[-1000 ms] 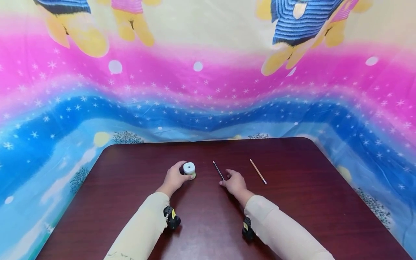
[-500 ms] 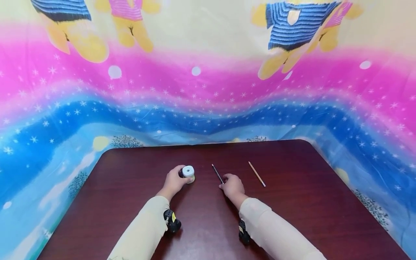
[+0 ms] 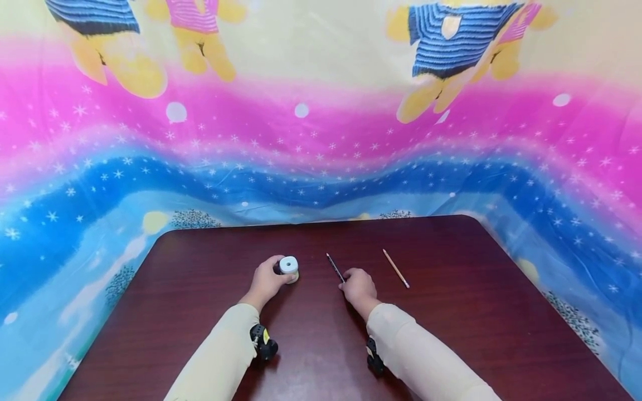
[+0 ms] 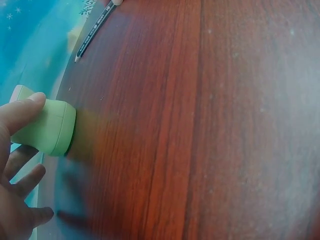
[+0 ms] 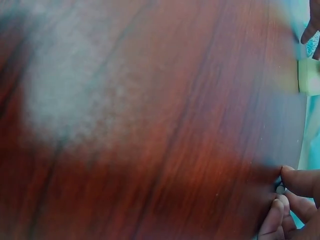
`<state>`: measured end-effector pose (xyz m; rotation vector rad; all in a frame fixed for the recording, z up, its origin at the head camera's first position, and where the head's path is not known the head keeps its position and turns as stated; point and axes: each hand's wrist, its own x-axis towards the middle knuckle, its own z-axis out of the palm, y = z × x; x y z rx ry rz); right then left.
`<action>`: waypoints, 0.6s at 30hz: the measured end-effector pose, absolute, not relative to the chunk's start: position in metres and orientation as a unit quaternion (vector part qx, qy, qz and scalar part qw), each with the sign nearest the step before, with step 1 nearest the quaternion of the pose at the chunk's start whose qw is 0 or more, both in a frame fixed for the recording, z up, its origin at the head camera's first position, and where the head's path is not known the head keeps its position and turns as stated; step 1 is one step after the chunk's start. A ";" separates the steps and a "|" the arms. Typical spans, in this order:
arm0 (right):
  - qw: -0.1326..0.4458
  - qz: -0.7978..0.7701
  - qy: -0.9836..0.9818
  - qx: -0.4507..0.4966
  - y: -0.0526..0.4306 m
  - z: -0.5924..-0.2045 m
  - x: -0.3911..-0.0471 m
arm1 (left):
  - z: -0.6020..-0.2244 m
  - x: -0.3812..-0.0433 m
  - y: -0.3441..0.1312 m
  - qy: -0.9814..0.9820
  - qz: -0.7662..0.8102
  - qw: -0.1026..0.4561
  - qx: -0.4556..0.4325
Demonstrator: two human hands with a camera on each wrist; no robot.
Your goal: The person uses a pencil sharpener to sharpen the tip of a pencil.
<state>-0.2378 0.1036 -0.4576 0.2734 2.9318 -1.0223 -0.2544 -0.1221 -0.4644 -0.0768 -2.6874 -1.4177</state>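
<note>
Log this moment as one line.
left hand: grips rounded green block with white holed top; right hand: pinches black pencil; tan wooden pencil: on red-brown table

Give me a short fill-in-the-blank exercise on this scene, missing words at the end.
The left hand grips a green object whose top is coloured ____.
The held pencil, pinched by the right hand, is ____ in colour than the tan pencil.
In the head view, the held pencil appears to the ____ of the tan pencil on the table.

Missing words: white; darker; left.
</note>
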 end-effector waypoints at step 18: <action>0.016 -0.307 0.947 0.089 0.104 -0.455 -0.240 | -0.457 -0.248 -0.127 -0.882 -0.468 0.052 -0.012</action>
